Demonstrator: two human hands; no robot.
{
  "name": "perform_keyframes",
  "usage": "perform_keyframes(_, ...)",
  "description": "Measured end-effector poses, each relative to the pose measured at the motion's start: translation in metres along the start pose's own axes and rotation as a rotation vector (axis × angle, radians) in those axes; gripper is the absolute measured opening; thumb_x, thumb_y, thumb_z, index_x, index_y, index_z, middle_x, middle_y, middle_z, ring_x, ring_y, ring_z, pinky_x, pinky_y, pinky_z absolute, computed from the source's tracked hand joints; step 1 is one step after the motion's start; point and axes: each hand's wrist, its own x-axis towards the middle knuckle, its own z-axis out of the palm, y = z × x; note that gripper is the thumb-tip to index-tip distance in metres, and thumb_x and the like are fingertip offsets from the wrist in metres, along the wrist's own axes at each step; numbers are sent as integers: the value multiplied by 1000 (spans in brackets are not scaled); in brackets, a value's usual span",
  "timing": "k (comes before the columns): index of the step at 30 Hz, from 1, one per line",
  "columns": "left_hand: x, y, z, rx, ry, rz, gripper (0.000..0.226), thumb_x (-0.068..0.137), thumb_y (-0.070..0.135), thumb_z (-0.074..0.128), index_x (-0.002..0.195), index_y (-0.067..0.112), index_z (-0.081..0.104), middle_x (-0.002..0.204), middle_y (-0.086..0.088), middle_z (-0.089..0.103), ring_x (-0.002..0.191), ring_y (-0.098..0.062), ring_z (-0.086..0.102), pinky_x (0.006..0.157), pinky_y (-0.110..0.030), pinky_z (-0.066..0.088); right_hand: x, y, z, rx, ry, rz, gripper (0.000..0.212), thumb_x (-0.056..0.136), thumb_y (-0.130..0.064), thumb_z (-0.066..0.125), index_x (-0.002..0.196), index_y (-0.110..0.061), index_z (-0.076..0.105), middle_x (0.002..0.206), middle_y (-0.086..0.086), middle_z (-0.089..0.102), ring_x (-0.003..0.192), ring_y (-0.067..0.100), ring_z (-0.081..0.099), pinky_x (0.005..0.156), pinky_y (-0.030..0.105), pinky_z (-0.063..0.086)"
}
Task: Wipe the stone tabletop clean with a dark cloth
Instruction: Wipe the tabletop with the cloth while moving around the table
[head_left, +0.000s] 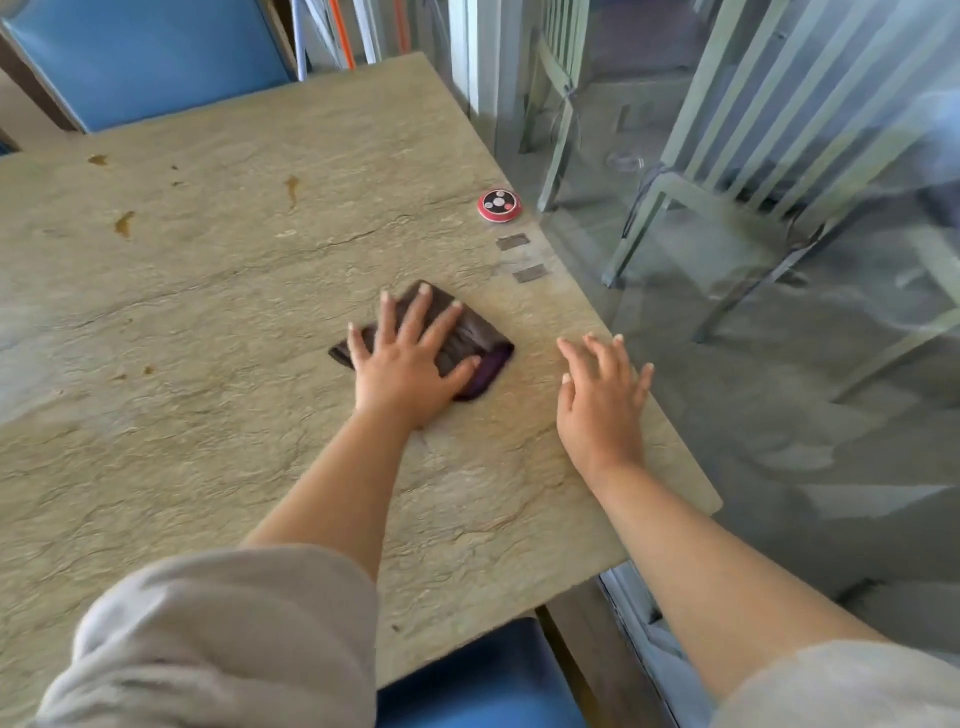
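Observation:
A folded dark cloth (478, 338) lies on the tan stone tabletop (218, 291), right of its middle. My left hand (408, 358) presses flat on the cloth with its fingers spread and straight. My right hand (602, 400) rests flat near the tabletop's right edge, a short way right of the cloth, holding nothing. Brown stains (124, 223) mark the stone at the far left, and a streak (292, 188) sits further back.
A round red call button (500, 206) sits at the table's right edge, with two grey tape patches (522, 257) in front of it. Blue chairs stand at the far side (150, 62) and near side (483, 680). A glass wall runs along the right.

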Motion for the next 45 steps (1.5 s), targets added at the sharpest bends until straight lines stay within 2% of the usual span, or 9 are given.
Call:
perform_keyframes(5, 12, 26, -5, -71, -54, -216, 69, 86, 75, 23, 148, 53, 3, 163, 13, -7, 149, -32, -13, 113, -65, -3, -1, 2, 0, 50, 36, -6, 48, 94, -11, 41, 141, -22, 42, 150, 9, 36, 146, 29, 13, 115, 58, 0)
perform_keyframes(15, -175, -13, 14, 72, -63, 410, 69, 87, 72, 30, 148, 55, 4, 162, 16, -4, 150, -25, -9, 117, -59, 10, -24, -10, -7, 136, -31, 49, 44, 96, -15, 43, 140, -21, 45, 155, 11, 25, 147, 28, 7, 119, 47, -1)
perform_keyframes(22, -130, 0, 7, -59, -58, -105, 66, 89, 73, 23, 147, 56, -3, 162, 14, -10, 148, -27, -20, 116, -61, -7, -78, -6, -19, 197, -113, 8, 41, 98, -17, 40, 138, -26, 49, 156, 6, 22, 147, 26, 3, 120, 42, 6)
perform_keyframes(26, -173, 36, 19, 29, -78, 213, 66, 89, 72, 19, 146, 55, -9, 162, 13, -15, 147, -28, -22, 116, -61, -7, -79, 27, -40, 174, -33, 165, 41, 98, -12, 39, 138, -17, 48, 151, 11, 32, 144, 29, 17, 119, 43, 8)
perform_keyframes(31, -165, 24, 21, 97, -71, 540, 67, 88, 76, 20, 148, 55, -1, 162, 14, -6, 149, -29, -13, 114, -66, 1, -82, 53, -59, 499, -72, 307, 48, 96, 2, 31, 140, -13, 46, 150, -1, 38, 141, 11, 28, 114, 23, 22)
perform_keyframes(35, -105, 49, 13, 49, -73, 263, 65, 87, 76, 16, 145, 58, -7, 162, 14, -11, 148, -27, -18, 114, -66, -5, -80, 60, -69, 667, -85, 378, 53, 94, 0, 30, 135, -26, 53, 144, -8, 46, 99, 0, 54, 83, 15, 42)
perform_keyframes(38, -69, 101, 13, -32, -87, 15, 65, 87, 76, 16, 147, 56, -2, 162, 13, -12, 148, -29, -20, 112, -67, -9, -79, 68, -74, 811, -134, 425, 56, 96, -1, 29, 138, -33, 48, 140, -14, 50, 64, -9, 46, 61, 6, 38)
perform_keyframes(41, -60, 144, 17, -62, -102, 53, 65, 89, 73, 19, 148, 54, 2, 162, 13, -11, 147, -29, -21, 111, -67, -11, -77, 72, -78, 881, -143, 449, 57, 97, -1, 27, 142, -32, 43, 140, -11, 51, 89, 7, 59, 72, 7, 43)
perform_keyframes(45, -97, 158, 26, -17, -79, 389, 64, 89, 71, 23, 148, 55, 4, 163, 14, -7, 148, -26, -18, 115, -61, -10, -74, 72, -75, 973, -129, 517, 56, 97, 1, 27, 143, -27, 42, 139, -6, 53, 130, 7, 43, 107, 19, 28)
